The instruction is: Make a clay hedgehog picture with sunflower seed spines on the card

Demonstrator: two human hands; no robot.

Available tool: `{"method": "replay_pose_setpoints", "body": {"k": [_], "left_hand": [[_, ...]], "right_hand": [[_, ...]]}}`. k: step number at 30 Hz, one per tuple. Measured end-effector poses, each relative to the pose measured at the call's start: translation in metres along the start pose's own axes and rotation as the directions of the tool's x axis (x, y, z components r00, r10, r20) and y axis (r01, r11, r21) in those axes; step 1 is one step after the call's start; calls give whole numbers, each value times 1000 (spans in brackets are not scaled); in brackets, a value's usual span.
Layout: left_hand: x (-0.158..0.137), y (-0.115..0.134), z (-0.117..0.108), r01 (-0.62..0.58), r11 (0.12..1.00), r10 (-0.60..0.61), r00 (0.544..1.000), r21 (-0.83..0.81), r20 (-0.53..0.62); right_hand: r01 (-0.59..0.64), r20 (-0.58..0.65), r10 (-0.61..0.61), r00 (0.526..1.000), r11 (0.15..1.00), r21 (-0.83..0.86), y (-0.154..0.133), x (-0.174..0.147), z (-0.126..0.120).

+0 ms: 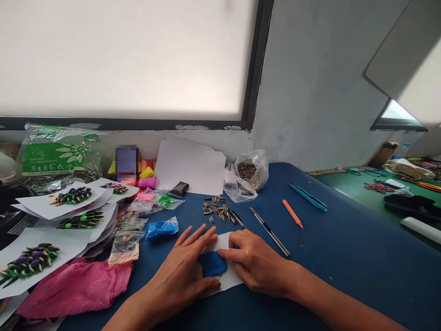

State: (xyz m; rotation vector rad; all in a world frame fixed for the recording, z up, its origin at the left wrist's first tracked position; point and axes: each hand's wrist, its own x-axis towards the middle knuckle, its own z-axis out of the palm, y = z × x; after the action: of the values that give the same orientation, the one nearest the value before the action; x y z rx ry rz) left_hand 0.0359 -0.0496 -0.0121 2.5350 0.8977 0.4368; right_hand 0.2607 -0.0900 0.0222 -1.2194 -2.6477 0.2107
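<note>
A flat patch of blue modelling clay [212, 264] lies on a small white sheet of paper [234, 276] in front of me. My left hand [188, 266] is open over the paper's left side, fingers stretched forward and thumb along the near edge of the clay. With its fingers curled, my right hand [258, 257] presses a fingertip on the clay's right edge. A bit of blue shows between its fingers. Just beyond the paper lie loose striped sunflower seeds [220, 211] and a pen [238, 219]. A packet of blue clay [161, 228] sits left of my left hand.
Right of my hands lie a utility knife [269, 231], an orange stick-like tool [292, 214] and blue tweezers [308, 196]. A bag of seeds [253, 170] and white sheets [193, 165] are at the back. Seed-decorated papers [74, 197] and a pink cloth [79, 287] crowd the left.
</note>
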Motion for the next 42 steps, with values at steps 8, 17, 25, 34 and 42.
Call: {"method": "replay_pose_setpoints", "body": {"k": [8, 17, 25, 34, 42], "left_hand": [[0, -4, 3, -18, 1000, 18, 1000, -1, -14], [-1, -1, 1, 0, 1000, 0, 1000, 22, -8], [0, 1, -2, 19, 999, -20, 1000, 26, 19], [1, 5, -6, 38, 999, -39, 998, 20, 58], [-2, 2, -3, 3, 1000, -3, 1000, 16, 3]], "right_hand": [[-46, -12, 47, 999, 998, 37, -6, -1, 6], [-97, -31, 101, 994, 990, 103, -12, -2, 2], [-26, -72, 24, 997, 999, -36, -11, -6, -1], [127, -81, -145, 986, 973, -194, -12, -9, 6], [121, -85, -144, 986, 965, -231, -12, -13, 7]]}}
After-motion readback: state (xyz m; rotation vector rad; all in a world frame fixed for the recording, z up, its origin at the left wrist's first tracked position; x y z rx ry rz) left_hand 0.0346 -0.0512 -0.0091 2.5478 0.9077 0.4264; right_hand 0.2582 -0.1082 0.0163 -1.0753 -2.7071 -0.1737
